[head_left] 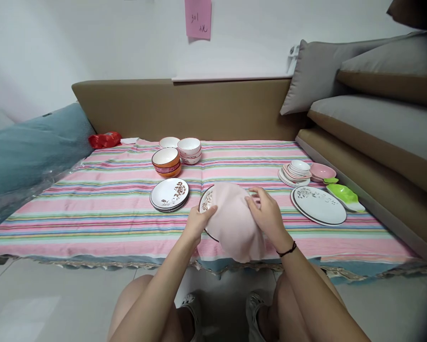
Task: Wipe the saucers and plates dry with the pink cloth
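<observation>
I hold a white plate with a brown flower pattern [207, 200] above the front of the striped cloth. A pale pink cloth [233, 223] covers most of the plate. My left hand [198, 222] grips the plate's left rim, fingers curled over the cloth's edge. My right hand [265, 213] presses the pink cloth against the plate, fingers bent. A black band sits on my right wrist.
On the striped tablecloth [92, 209]: a stack of flowered plates [169, 194], stacked bowls [167, 162] and white bowls [189, 148] behind, an oval platter [319, 205], green leaf dishes [344, 195], small saucers [296, 172] and a pink bowl [322, 171] at right. Sofa cushions [377, 123] rise at right.
</observation>
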The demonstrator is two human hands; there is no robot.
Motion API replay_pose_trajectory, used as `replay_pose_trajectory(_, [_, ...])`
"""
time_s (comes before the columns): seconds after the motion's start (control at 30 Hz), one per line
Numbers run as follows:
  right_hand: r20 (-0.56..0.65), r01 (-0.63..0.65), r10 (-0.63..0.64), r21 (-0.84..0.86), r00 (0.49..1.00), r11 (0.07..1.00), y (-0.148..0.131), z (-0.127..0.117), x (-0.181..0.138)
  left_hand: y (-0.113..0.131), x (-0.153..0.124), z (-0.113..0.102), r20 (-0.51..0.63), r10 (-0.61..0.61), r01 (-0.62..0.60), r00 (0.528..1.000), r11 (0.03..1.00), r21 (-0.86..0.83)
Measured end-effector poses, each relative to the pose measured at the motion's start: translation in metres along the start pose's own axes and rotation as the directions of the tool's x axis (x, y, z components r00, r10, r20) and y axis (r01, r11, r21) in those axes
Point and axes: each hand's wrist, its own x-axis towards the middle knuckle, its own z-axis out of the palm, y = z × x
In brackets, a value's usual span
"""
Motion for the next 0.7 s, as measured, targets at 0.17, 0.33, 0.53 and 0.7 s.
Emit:
replay_pose_trajectory(0.17, [0.075, 0.397, -0.392, -0.082, 0.917, 0.914, -0.019, 0.016, -0.012, -0.007, 0.004, 0.003, -0.015, 0.061, -0.061, 0.998, 0.998, -0.013])
replay_pose_trajectory(0.33, [0.263, 0.403, -0.326, -0.333, 0.908, 0.852, -0.025, 0.042, -0.022, -0.010, 0.009, 0.007, 0.044, 0.034, -0.025, 0.998, 0.980, -0.195])
replay_pose_trajectory(0.53, [0.434, 0.493, -0.341, -0.306, 0.834, 0.814, -0.026, 0.043, -0.029, -0.010, 0.013, 0.009, -0.009, 0.138, -0.137, 0.990, 0.969, -0.205])
replay_pose_trajectory(0.7, [0.426, 0.515, -0.379, -0.267, 0.821, 0.815, -0.023, 0.045, -0.022, -0.006, 0.005, 0.014, -0.021, 0.061, -0.062, 0.998, 0.998, -0.017])
